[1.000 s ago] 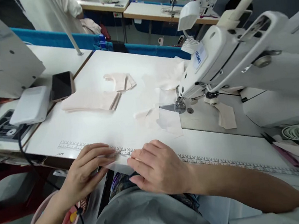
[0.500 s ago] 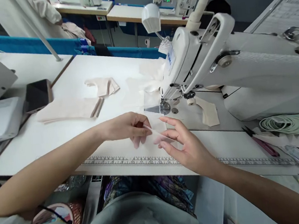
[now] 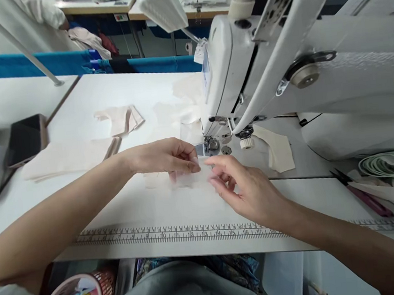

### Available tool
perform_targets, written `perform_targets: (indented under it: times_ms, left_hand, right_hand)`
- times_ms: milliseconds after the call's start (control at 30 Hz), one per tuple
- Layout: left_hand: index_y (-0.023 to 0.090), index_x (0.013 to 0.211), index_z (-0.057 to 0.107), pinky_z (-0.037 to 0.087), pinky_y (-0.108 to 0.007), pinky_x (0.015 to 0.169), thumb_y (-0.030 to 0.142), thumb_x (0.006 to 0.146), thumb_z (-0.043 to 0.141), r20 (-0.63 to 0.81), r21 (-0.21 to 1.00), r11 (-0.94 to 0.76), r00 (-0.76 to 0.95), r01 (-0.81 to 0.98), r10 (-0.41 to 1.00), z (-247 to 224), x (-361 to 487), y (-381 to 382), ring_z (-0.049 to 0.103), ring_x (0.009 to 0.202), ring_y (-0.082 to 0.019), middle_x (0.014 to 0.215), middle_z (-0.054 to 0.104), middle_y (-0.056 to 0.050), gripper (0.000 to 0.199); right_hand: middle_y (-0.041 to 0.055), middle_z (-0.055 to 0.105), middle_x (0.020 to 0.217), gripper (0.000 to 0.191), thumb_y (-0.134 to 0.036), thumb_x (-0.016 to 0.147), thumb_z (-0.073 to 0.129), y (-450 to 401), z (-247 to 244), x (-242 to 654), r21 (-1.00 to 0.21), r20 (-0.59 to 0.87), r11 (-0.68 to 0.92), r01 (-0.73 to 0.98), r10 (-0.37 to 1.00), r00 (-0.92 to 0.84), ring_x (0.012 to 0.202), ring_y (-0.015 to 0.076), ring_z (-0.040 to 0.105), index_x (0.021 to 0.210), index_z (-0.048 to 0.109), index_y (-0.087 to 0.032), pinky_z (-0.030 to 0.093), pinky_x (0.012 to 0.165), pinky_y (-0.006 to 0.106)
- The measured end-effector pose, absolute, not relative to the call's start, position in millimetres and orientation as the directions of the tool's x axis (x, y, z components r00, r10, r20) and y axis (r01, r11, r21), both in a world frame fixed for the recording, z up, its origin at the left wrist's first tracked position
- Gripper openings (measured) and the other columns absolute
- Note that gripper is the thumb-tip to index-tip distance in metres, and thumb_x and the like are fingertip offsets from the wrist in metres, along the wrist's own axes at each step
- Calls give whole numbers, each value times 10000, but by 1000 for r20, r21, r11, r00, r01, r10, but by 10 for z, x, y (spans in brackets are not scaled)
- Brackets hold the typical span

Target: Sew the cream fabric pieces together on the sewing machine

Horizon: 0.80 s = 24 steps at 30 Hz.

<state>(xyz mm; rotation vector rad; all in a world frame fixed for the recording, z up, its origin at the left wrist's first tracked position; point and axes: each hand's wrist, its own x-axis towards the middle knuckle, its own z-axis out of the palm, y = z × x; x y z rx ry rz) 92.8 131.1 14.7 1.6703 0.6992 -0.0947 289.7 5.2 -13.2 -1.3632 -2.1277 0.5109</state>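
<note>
A sewing workshop: an industrial sewing machine [image 3: 220, 70] stands on a white worktable [image 3: 143, 211] with a printed ruler [image 3: 183, 232] along its front edge, cut fabric pieces [image 3: 67, 157] and thread snips [image 3: 369, 199] lie about, and further machine tables [image 3: 80, 6] stand behind, near another person [image 3: 40, 11]

So from where I'm standing, both of this person's bare forearms are angled inward, and the 2 hands nearly meet out front. Left forearm [image 3: 73, 207] slopes up to a wrist [image 3: 128, 163] that bends a bit, putting the left hand [image 3: 181, 157] about level, back upward, fingers curled and thumb pressed in a pinch. Right forearm [image 3: 343, 233] comes in from the other side. The right hand [image 3: 245, 184] has its index finger stretched toward the left fingertips, thumb lower and apart, other fingers bent. Small gap between the hands.
</note>
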Motion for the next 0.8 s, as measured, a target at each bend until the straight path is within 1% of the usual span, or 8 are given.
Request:
perform_targets:
  times_ms: [67, 133, 233, 300, 367, 467, 600, 800]
  left_hand:
    - [173, 768, 599, 502, -225, 618, 359, 794, 667, -408, 888, -30, 816, 459, 409, 136, 932, 1302, 632, 666, -117, 703, 650, 16, 199]
    - [167, 776, 589, 522, -251, 634, 385, 787, 686, -405, 901, 48, 794, 432, 453, 113, 934, 1272, 654, 669, -132, 732, 685, -10, 239]
    - [162, 797, 579, 473, -221, 499, 402, 781, 705, -420, 895, 111, 734, 431, 534, 81, 952, 1221, 592, 506, -102, 664, 666, -8, 272]
    - [159, 806, 587, 383, -188, 418, 376, 802, 683, -404, 884, 51, 703, 466, 585, 69, 980, 1210, 497, 415, -60, 625, 631, 14, 237]
    - [159, 816, 610, 330, -183, 399, 350, 826, 642, -380, 856, -49, 691, 515, 615, 57, 1024, 1225, 431, 397, -41, 612, 608, 26, 194]
    - [168, 813, 648, 361, -198, 457, 342, 838, 590, -309, 790, -235, 699, 566, 644, 12, 1104, 1270, 464, 474, -66, 627, 612, 24, 185]
    - [174, 796, 666, 403, -223, 549, 344, 835, 536, -192, 702, -405, 703, 586, 684, -70, 1186, 1290, 540, 605, -116, 668, 635, 11, 217]
    - [192, 820, 654, 385, -247, 589, 305, 829, 526, -192, 549, -475, 657, 688, 729, -72, 1230, 1272, 540, 625, -129, 713, 642, 15, 170]
  right_hand:
    - [-8, 678, 837, 261, -160, 930, 444, 43, -169, 2889, -613, 285, 431, 662, 902, -323, 642, 98, 635, 1182, 477, -218, 491, 585, 207]
    - [0, 684, 849, 184, -151, 933, 445, 19, -192, 2883, -634, 298, 454, 626, 890, -345, 662, 96, 639, 1086, 530, -209, 479, 574, 197]
    - [26, 702, 908, 155, -151, 929, 460, -21, -205, 2872, -723, 243, 423, 547, 896, -372, 740, 104, 663, 999, 592, -193, 485, 576, 189]
    - [25, 706, 876, 163, -171, 925, 477, -34, -205, 2862, -821, 148, 315, 475, 922, -357, 718, 103, 668, 999, 621, -186, 494, 562, 187]
    - [19, 705, 826, 165, -188, 913, 495, -33, -201, 2853, -895, 34, 181, 408, 939, -342, 670, 100, 663, 983, 644, -181, 492, 527, 181]
    - [26, 709, 826, 160, -185, 886, 514, -11, -201, 2856, -940, -82, 36, 339, 941, -329, 644, 99, 668, 939, 663, -171, 492, 499, 176]
    - [35, 715, 845, 164, -173, 870, 520, 20, -230, 2881, -958, -137, -47, 283, 942, -307, 625, 103, 675, 927, 673, -166, 513, 495, 181]
    - [32, 707, 802, 142, -177, 870, 528, 47, -265, 2898, -961, -187, -114, 252, 938, -291, 598, 100, 671, 891, 666, -152, 489, 462, 168]
